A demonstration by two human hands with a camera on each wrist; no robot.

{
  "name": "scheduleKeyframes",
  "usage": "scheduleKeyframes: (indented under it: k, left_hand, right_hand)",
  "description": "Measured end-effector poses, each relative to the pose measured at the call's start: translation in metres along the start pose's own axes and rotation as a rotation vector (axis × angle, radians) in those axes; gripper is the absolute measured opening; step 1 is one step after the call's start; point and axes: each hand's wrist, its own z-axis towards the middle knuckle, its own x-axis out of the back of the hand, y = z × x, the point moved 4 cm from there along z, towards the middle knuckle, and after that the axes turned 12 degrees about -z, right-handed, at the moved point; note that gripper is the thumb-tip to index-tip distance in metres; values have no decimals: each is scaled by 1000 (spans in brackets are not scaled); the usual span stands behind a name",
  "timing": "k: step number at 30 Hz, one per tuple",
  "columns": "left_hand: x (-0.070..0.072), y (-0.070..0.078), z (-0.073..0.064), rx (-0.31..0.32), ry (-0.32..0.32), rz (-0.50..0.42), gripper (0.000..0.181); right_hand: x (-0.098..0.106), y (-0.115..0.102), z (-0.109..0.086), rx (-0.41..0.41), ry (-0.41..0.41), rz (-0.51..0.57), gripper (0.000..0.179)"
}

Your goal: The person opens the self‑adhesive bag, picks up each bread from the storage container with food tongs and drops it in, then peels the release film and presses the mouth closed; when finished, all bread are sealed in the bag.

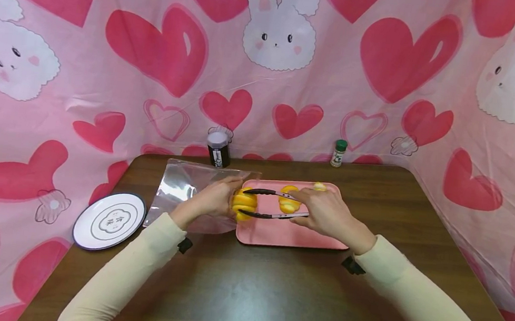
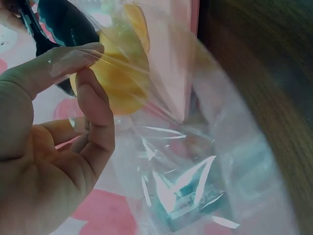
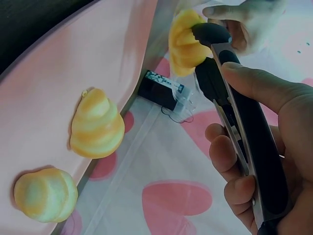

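Observation:
My left hand (image 1: 216,199) pinches the edge of a clear plastic bag (image 2: 195,186) between thumb and forefinger. My right hand (image 1: 328,213) grips a pair of black-tipped tongs (image 3: 254,132). Between the tong tips is a golden bread roll (image 1: 244,201), held at the bag's mouth just off the left end of the pink tray (image 1: 287,238). In the left wrist view the bag film lies in front of this bread roll (image 2: 122,78). Two more rolls rest on the tray, a twisted bread roll (image 3: 98,125) and a rounder bread roll (image 3: 46,193).
A white plate (image 1: 93,221) with a dark rim lies at the table's left edge. Along the back stand a black jar with a pale lid (image 1: 218,151) and a small green-capped shaker (image 1: 338,154). Pink patterned cloth (image 1: 270,88) hangs behind the brown table (image 1: 242,296).

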Motion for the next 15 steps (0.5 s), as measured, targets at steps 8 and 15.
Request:
scheduleKeyframes:
  k: [8, 15]
  left_hand:
    - [1, -3, -3, 72, -29, -95, 95]
    - [3, -4, -2, 31, 4, -128, 97]
  right_hand:
    - [-2, 0, 0, -24, 9, 27, 63]
    - [-4, -1, -1, -3, 18, 4, 63]
